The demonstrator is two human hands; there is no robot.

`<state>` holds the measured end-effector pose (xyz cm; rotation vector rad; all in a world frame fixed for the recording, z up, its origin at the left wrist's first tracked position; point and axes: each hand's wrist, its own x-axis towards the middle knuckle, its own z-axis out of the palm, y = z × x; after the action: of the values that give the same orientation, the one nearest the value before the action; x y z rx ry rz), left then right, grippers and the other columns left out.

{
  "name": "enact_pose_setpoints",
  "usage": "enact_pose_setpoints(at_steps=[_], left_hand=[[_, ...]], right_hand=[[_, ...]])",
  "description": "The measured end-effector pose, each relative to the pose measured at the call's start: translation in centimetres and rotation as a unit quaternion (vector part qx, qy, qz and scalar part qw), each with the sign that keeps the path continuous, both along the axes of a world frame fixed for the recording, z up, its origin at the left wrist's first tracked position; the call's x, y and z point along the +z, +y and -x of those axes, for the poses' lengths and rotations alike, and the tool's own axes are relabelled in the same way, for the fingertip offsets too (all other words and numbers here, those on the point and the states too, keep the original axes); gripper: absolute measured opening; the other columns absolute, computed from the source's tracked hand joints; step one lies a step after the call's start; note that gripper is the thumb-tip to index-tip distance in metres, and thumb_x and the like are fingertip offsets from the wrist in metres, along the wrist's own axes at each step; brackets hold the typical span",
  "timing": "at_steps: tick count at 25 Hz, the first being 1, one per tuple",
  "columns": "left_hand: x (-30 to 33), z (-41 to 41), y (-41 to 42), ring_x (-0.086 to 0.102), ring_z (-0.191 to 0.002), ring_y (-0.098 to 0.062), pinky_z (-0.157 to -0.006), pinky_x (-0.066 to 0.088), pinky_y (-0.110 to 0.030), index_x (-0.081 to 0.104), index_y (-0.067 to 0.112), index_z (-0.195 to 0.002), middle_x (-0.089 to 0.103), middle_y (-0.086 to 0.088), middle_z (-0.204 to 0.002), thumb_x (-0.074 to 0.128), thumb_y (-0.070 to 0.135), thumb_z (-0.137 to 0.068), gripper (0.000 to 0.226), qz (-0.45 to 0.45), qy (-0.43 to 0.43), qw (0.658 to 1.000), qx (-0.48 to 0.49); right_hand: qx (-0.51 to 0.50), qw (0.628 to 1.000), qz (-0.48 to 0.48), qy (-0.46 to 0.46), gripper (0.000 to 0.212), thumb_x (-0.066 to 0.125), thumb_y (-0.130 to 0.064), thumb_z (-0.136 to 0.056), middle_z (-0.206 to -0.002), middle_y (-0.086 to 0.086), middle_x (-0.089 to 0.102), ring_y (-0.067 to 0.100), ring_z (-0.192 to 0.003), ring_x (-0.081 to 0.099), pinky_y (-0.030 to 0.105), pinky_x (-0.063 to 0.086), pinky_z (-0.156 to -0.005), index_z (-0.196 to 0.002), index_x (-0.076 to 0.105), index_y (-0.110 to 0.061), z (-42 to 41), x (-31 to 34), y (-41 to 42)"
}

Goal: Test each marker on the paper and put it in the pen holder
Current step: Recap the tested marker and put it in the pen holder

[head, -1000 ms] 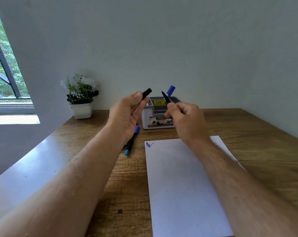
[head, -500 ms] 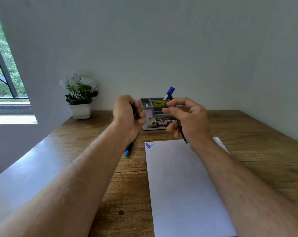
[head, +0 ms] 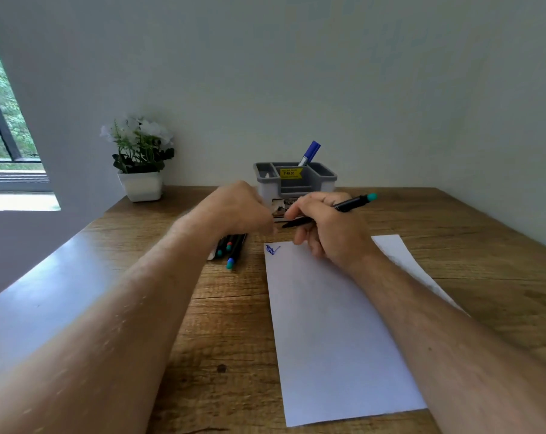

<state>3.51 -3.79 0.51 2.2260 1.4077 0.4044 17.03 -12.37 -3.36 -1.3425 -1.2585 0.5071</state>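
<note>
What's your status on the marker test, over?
Right hand grips teal-ended marker, tip above paper, no stroke yet. Left hand curled, contents hidden. Blue marker already in pen holder. Nothing in the way.

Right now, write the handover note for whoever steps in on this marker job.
Right hand: grips a black marker with a teal end, tip pointing left, just above the top of the paper.
Left hand: fingers curled; the cap it may hold is not visible.
Pen holder: at the back of the desk, one blue marker standing in it.
Done: one blue scribble at the paper's top left corner.
Left: test the held marker, cap it, put it in the holder, then do the loose markers lying left of the paper.
</note>
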Motion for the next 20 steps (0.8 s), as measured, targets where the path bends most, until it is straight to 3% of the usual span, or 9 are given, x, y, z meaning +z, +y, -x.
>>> enact_pose_setpoints(at_steps=[2, 8, 13, 16, 20], left_hand=[[0.2, 0.3, 0.0, 0.057, -0.105, -0.016, -0.095, 0.046, -0.037, 0.077, 0.028, -0.094, 0.068, 0.006, -0.107, 0.081, 0.024, -0.073, 0.021, 0.013, 0.029, 0.999, -0.023], [-0.4, -0.2, -0.4, 0.056, -0.105, -0.012, -0.093, 0.043, -0.032, 0.078, 0.032, -0.088, 0.068, 0.01, -0.103, 0.078, 0.021, -0.08, 0.014, 0.003, 0.081, 0.994, -0.068], [-0.6, -0.7, -0.7, 0.054, -0.102, -0.012, -0.091, 0.043, -0.03, 0.078, 0.026, -0.104, 0.069, 0.006, -0.109, 0.076, 0.02, -0.083, 0.022, -0.021, 0.106, 0.992, -0.072], [-0.8, -0.8, -0.6, 0.057, -0.104, -0.014, -0.084, 0.042, -0.028, 0.077, 0.023, -0.105, 0.069, 0.004, -0.109, 0.078, 0.024, -0.081, 0.024, -0.026, 0.107, 0.992, -0.062], [-0.9, -1.1, -0.6, 0.059, -0.105, -0.017, -0.083, 0.044, -0.029, 0.076, 0.02, -0.108, 0.069, 0.001, -0.109, 0.078, 0.027, -0.081, 0.028, -0.039, 0.128, 0.989, -0.063]], right_hand=[[0.018, 1.0, 0.01, -0.023, 0.025, 0.054, -0.01, -0.096, -0.06, 0.014, 0.062, 0.014, -0.04, 0.05, 0.018, 0.037, -0.037, -0.079, 0.071, -0.001, -0.1, -0.2, 0.1], [0.048, 0.993, 0.079, -0.067, 0.012, 0.059, -0.002, -0.085, -0.06, 0.012, 0.065, 0.017, -0.045, 0.056, 0.023, 0.041, -0.04, -0.076, 0.064, -0.01, -0.2, -0.6, 0.6], [-0.014, 0.984, 0.092, -0.155, 0.023, 0.066, -0.015, -0.076, -0.053, -0.002, 0.062, 0.002, -0.05, 0.053, 0.022, 0.042, -0.051, -0.056, 0.055, -0.018, -0.2, -0.6, 0.9], [-0.015, 0.981, 0.098, -0.167, 0.025, 0.068, -0.019, -0.075, -0.054, 0.001, 0.056, 0.008, -0.054, 0.051, 0.028, 0.044, -0.054, -0.055, 0.053, -0.018, -0.1, -0.6, 1.2], [-0.035, 0.976, 0.113, -0.181, 0.022, 0.071, -0.025, -0.074, -0.06, 0.007, 0.066, 0.009, -0.055, 0.055, 0.03, 0.047, -0.056, -0.059, 0.058, -0.018, 0.0, -0.7, 1.4]])
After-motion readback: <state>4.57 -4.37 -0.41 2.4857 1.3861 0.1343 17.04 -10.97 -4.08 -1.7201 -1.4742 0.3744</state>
